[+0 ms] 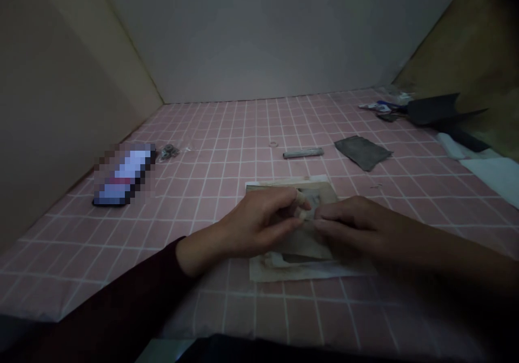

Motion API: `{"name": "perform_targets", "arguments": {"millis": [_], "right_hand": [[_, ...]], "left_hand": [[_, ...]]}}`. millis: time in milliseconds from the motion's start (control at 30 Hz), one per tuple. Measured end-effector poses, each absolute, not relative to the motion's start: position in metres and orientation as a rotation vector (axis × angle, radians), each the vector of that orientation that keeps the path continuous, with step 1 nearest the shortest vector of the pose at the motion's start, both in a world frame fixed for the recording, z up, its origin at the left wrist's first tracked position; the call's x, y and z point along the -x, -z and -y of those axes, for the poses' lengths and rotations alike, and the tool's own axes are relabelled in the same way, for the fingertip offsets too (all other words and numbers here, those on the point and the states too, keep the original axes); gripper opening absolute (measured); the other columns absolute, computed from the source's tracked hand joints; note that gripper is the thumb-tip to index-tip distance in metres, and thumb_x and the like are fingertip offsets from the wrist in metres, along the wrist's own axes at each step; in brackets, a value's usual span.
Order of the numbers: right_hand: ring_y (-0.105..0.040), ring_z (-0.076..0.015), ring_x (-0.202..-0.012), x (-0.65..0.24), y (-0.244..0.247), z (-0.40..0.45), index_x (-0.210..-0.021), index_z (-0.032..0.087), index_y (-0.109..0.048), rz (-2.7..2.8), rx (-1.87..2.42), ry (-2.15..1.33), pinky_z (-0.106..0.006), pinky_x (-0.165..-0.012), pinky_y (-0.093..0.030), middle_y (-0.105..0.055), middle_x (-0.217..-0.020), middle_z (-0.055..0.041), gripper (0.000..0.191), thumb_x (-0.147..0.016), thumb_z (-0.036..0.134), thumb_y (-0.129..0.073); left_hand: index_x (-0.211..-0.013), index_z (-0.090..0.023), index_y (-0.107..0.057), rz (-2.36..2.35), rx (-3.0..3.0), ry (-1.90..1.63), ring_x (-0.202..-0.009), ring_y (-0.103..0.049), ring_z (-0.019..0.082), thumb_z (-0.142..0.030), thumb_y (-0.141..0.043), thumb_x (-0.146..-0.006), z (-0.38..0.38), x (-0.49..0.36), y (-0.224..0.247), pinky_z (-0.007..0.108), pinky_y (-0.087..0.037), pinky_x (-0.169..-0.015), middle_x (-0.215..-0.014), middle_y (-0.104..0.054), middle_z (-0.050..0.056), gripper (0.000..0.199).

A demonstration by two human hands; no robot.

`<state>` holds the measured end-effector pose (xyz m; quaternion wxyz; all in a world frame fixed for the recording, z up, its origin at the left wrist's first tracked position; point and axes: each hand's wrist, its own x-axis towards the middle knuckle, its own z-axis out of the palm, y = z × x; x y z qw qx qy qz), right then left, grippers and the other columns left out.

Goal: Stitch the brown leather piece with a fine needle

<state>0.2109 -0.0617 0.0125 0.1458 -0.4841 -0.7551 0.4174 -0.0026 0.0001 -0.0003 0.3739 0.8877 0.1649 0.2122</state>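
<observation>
My left hand point(270, 217) is closed, its thumb and fingers pinching a small pale piece point(302, 213) whose shape is mostly hidden. Facing it from the right, my right hand point(351, 223) has thumb and forefinger pressed together close to that piece. What the right fingertips hold, if anything, is too small and dark to make out. Both hands hover over a stained pale sheet point(263, 271) on the table, with a greyish-brown sheet point(310, 244) lying on top of it.
Beyond the hands lie a small pale ring point(273, 143), a thin grey roll point(303, 153) and dark grey sheets point(364, 152). A phone point(125, 176) and a small clear bag point(168, 151) are at left. Black sheets point(433, 109) and white paper point(494, 174) sit at right. Walls border the pink-checked tablecloth point(211, 190).
</observation>
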Motion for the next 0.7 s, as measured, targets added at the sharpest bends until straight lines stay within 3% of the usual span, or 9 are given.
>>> {"name": "perform_targets", "arguments": {"millis": [133, 333, 400, 567, 633, 700], "right_hand": [[-0.049, -0.0119, -0.055, -0.2086, -0.0128, 0.0628, -0.066, 0.017, -0.053, 2.286, 1.418, -0.923, -0.026, -0.057, -0.036, -0.051, -0.058, 0.0017, 0.035, -0.095, 0.033, -0.041], [-0.044, -0.0109, -0.048, -0.2178, -0.0114, 0.0594, -0.072, 0.017, -0.058, 1.945, 1.337, -1.594, -0.023, -0.047, -0.035, -0.047, -0.053, 0.0027, 0.039, -0.094, 0.044, -0.04], [-0.044, -0.0106, -0.049, -0.2169, -0.0108, 0.0602, -0.069, 0.017, -0.056, 2.006, 1.343, -1.514, -0.023, -0.047, -0.035, -0.048, -0.055, 0.0024, 0.038, -0.093, 0.043, -0.042], [-0.046, -0.0115, -0.055, -0.2086, -0.0107, 0.0646, -0.064, 0.017, -0.05, 2.299, 1.437, -0.867, -0.026, -0.055, -0.033, -0.05, -0.058, 0.0016, 0.034, -0.094, 0.032, -0.043], [-0.047, -0.0118, -0.055, -0.2092, -0.0108, 0.0644, -0.064, 0.017, -0.05, 2.267, 1.431, -0.896, -0.026, -0.056, -0.034, -0.05, -0.058, 0.0014, 0.034, -0.094, 0.034, -0.043], [-0.048, -0.0122, -0.054, -0.2126, -0.0107, 0.0626, -0.067, 0.018, -0.054, 2.144, 1.396, -1.177, -0.025, -0.054, -0.036, -0.051, -0.058, 0.0009, 0.037, -0.094, 0.04, -0.043]], "left_hand": [[-0.103, -0.013, -0.055, -0.474, -2.249, -0.521, -0.074, -0.053, 0.014, -0.029, -0.048, -0.093, -0.0013, 0.0022, 0.0021, 0.025, -0.043, -0.068, -0.08, -0.054, 0.002, 0.019], [-0.107, -0.015, -0.055, -0.373, -2.333, -0.581, -0.083, -0.055, 0.014, -0.016, -0.048, -0.091, -0.0008, 0.0018, 0.0034, 0.026, -0.043, -0.075, -0.09, -0.058, 0.004, 0.018], [-0.107, -0.014, -0.055, -0.382, -2.322, -0.559, -0.08, -0.055, 0.014, -0.018, -0.049, -0.091, -0.0002, 0.0021, 0.003, 0.026, -0.043, -0.073, -0.088, -0.057, 0.003, 0.017], [-0.099, -0.014, -0.055, -0.459, -2.258, -0.533, -0.075, -0.053, 0.013, -0.028, -0.049, -0.093, -0.0015, 0.0021, 0.0038, 0.025, -0.043, -0.069, -0.081, -0.055, 0.002, 0.017], [-0.101, -0.014, -0.055, -0.461, -2.278, -0.545, -0.075, -0.053, 0.014, -0.027, -0.049, -0.093, -0.0023, 0.0018, 0.0041, 0.026, -0.043, -0.07, -0.081, -0.055, 0.002, 0.016], [-0.105, -0.015, -0.055, -0.432, -2.315, -0.56, -0.078, -0.054, 0.014, -0.024, -0.048, -0.093, -0.0022, 0.0017, 0.004, 0.026, -0.044, -0.072, -0.084, -0.055, 0.002, 0.016]]}}
